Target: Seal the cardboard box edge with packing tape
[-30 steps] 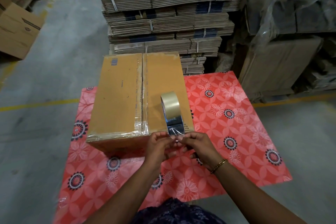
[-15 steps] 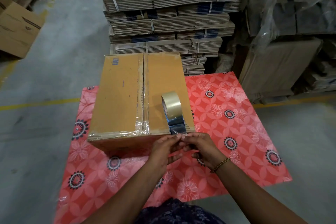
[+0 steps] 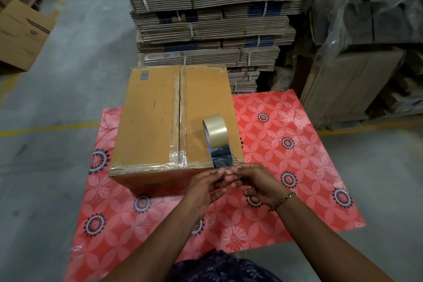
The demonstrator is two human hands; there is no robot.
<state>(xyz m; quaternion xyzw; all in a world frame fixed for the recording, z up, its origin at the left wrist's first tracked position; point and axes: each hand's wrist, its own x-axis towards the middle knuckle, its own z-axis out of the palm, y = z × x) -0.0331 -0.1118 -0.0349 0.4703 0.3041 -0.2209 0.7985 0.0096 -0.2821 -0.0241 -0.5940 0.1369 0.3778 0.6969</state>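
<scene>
A closed brown cardboard box (image 3: 155, 121) stands on a red flowered table (image 3: 286, 144). Clear tape runs along its centre seam and across the left part of its near top edge. A roll of clear packing tape (image 3: 215, 128) stands on edge on the box's near right corner, with a loose strip (image 3: 221, 160) pulled down toward me. My left hand (image 3: 203, 186) and my right hand (image 3: 258, 184) meet at the box's near right edge, both pinching the end of that strip between their fingertips.
Tall stacks of bundled flat cardboard (image 3: 210, 18) rise right behind the table. Plastic-wrapped cartons (image 3: 366, 30) stand at the right, an open carton (image 3: 20, 34) at the far left. Grey concrete floor with a yellow line (image 3: 45, 127) surrounds the table.
Both hands have stayed at the near right edge, shifting slightly upward and closer to the box top with the strip end. The roll and box have not moved.
</scene>
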